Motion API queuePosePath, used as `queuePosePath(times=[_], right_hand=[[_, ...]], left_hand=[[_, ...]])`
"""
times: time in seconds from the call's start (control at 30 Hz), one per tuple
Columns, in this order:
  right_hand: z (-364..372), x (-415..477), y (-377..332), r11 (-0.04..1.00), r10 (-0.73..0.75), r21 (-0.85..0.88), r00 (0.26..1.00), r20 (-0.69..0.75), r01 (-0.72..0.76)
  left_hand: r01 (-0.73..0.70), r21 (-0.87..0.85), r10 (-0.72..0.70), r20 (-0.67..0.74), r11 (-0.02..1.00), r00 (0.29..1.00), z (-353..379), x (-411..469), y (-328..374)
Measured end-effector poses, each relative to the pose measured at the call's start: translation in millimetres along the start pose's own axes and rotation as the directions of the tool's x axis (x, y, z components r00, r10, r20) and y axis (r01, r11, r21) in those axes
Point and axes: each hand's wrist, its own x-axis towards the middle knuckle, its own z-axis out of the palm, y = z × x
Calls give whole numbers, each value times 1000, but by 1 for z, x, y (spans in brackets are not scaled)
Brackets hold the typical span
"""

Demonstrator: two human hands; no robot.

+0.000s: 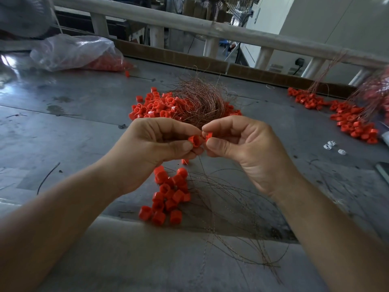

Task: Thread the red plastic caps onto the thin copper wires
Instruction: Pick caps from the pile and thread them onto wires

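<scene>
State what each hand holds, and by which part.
Left hand pinches a red cap by its side wall. Right hand pinches a second red cap by its edge, mostly hidden by the fingertips.

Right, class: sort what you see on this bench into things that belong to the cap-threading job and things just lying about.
Job: left hand gripping a red cap; right hand pinching a small red piece; loose red caps; copper wire bundle; threaded caps at right.
Lying about: white plastic bits; dark wire scrap.
</scene>
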Motion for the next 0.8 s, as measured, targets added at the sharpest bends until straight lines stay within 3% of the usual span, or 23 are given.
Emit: queuePosePath(times=[0.6, 0.8], right_hand=[[14, -4, 5, 915, -223, -363, 971, -89, 177], [14, -5, 6, 884, -251, -429, 963, -94, 189]], left_hand=[[4, 87, 6, -114, 996, 993, 5, -1, -2], [23, 116, -13, -87, 993, 996, 4, -2, -2]])
